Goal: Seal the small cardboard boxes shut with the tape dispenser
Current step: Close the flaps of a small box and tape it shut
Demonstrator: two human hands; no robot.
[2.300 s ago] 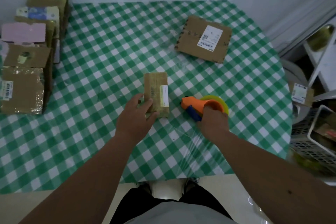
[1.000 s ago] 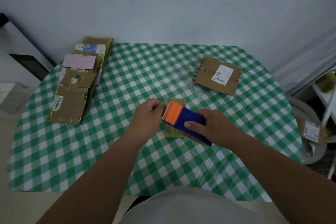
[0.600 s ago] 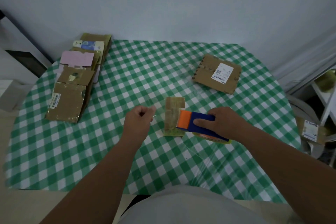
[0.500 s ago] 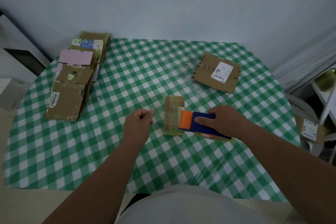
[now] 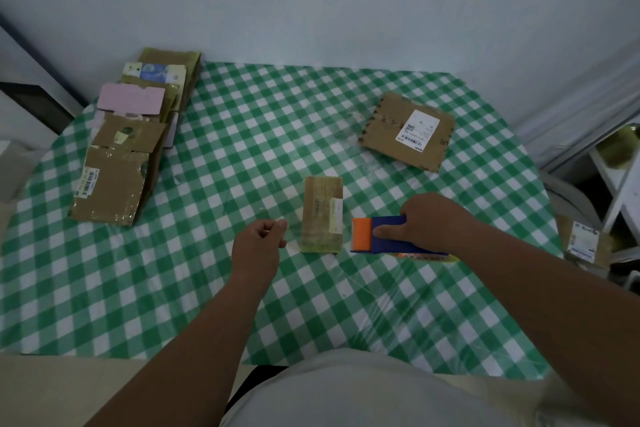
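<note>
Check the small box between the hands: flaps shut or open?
Shut. The small box lies flat on the checked tablecloth, top face closed, no raised flaps; glossy tape seems to cover it.

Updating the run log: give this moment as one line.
right hand: grips tape dispenser | left hand: pinches tape end | small box: between hands, untouched

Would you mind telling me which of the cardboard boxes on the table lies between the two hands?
The small narrow box, lying alone mid-table between the left hand and the tape dispenser; the flat labelled box sits farther back right.
</note>
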